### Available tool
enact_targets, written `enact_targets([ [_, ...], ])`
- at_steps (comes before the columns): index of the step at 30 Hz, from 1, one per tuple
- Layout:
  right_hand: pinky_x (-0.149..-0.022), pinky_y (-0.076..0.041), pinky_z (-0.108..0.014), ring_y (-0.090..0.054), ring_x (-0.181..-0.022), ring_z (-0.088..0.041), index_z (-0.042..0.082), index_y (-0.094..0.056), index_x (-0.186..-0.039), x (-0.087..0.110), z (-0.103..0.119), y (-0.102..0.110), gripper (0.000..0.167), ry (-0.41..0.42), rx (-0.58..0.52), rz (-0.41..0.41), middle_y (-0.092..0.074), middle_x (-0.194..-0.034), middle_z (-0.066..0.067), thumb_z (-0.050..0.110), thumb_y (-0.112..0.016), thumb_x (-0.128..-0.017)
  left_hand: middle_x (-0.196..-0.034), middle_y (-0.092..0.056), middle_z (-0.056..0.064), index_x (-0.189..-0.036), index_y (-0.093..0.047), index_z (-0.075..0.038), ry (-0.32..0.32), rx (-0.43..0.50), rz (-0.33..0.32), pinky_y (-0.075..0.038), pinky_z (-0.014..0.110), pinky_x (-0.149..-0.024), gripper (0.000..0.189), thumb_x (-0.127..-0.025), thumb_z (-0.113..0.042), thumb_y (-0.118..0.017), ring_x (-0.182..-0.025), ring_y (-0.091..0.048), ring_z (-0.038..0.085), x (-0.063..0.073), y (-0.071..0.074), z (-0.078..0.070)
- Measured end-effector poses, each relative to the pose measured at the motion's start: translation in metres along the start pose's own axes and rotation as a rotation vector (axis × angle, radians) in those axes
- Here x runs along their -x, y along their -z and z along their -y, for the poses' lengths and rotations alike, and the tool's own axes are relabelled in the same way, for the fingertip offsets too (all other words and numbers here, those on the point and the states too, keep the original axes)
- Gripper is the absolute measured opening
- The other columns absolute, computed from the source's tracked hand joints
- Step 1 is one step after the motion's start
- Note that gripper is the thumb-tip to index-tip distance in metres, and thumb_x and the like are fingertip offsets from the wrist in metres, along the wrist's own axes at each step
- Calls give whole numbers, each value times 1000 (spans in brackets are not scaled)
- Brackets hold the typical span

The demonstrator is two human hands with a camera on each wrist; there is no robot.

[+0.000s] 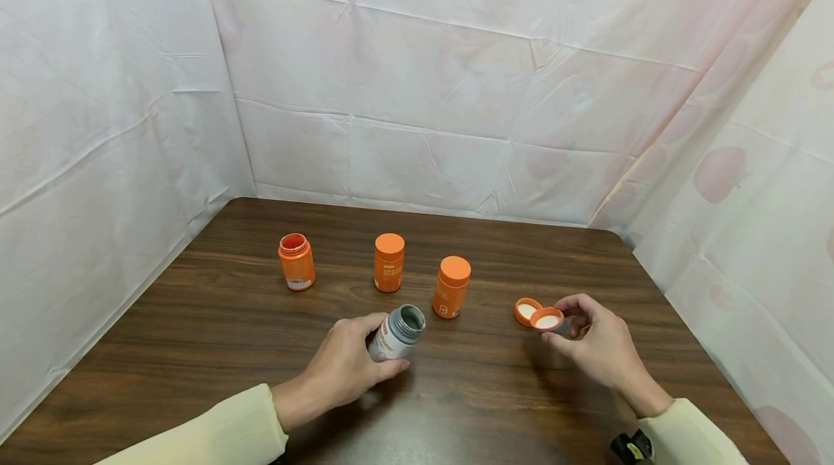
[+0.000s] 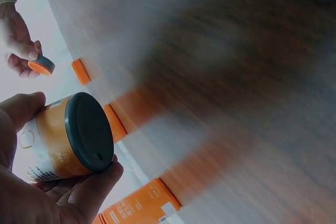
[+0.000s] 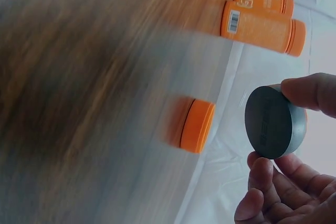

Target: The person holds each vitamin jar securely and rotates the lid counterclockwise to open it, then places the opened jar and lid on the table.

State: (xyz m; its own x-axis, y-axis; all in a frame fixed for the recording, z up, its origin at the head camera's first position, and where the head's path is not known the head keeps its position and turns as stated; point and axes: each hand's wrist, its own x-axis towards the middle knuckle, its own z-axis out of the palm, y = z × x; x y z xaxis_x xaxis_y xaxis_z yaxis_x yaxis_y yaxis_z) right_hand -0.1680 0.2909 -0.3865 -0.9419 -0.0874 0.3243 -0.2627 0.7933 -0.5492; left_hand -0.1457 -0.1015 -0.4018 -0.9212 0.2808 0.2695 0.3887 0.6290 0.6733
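Note:
My left hand (image 1: 345, 360) grips a grey bottle (image 1: 393, 338) with a white-and-orange label. The bottle is tilted, its threaded mouth uncapped; in the left wrist view its dark base (image 2: 89, 132) faces the camera, off the table. Thumb and fingers of my right hand (image 1: 602, 342) pinch a bottle cap (image 3: 273, 121), dark grey outside. Its orange rim and white liner face up in the head view. An orange lid (image 1: 526, 311), also liner up, lies on the table just beyond the held cap. Whether the two touch in the head view is unclear; the right wrist view shows them apart.
An uncapped orange bottle (image 1: 297, 262) stands at the left. Two capped orange bottles, one at the back middle (image 1: 389, 264) and one nearer (image 1: 451, 288), stand upright on the dark wooden table (image 1: 215, 349). White printed sheets (image 1: 417, 88) hang behind and beside the table.

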Motion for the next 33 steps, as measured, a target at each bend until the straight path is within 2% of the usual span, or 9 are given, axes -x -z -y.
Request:
enact_targets([
  [9, -60, -43, -27, -55, -70, -10, 9, -66, -113, -7, -12, 4, 45, -54, 11, -12, -64, -83, -2, 26, -91, -79, -97, -72, -10, -114, -70, -19, 50, 0, -51, -55, 30, -75, 49, -73, -28, -95, -84, -66, 5, 1, 3, 5],
  [15, -61, -45, -26, -58, -73, -11, 9, -66, -114, -11, -20, 6, 46, -75, 26, -17, -68, -91, -3, 27, -90, -79, -97, -71, -10, -113, -69, -19, 110, 13, -73, -55, 33, -77, 49, -72, -27, -95, -84, -65, 6, 3, 8, 10],
  [20, -61, -46, -27, -58, -74, -13, 8, -65, -116, -14, -25, 7, 49, -86, 45, -3, -69, -96, -4, 29, -90, -80, -97, -71, -10, -114, -69, -18, 134, 14, -86, -55, 35, -78, 50, -72, -26, -95, -84, -65, 6, 3, 13, 12],
  [27, -63, -47, -31, -59, -82, -19, 4, -64, -120, -19, -34, 6, 53, -130, 84, 41, -70, -110, -12, 30, -89, -82, -96, -71, -10, -114, -68, -19, 141, 9, -111, -55, 35, -78, 50, -72, -26, -95, -83, -64, 7, 4, 17, 15],
  [33, -70, -52, -43, -64, -92, -31, 0, -62, -122, -24, -45, 6, 55, -167, 125, 94, -68, -115, -19, 33, -85, -85, -97, -71, -8, -114, -68, -18, 135, 15, -126, -55, 35, -79, 50, -73, -25, -95, -84, -65, 7, 4, 21, 16],
])
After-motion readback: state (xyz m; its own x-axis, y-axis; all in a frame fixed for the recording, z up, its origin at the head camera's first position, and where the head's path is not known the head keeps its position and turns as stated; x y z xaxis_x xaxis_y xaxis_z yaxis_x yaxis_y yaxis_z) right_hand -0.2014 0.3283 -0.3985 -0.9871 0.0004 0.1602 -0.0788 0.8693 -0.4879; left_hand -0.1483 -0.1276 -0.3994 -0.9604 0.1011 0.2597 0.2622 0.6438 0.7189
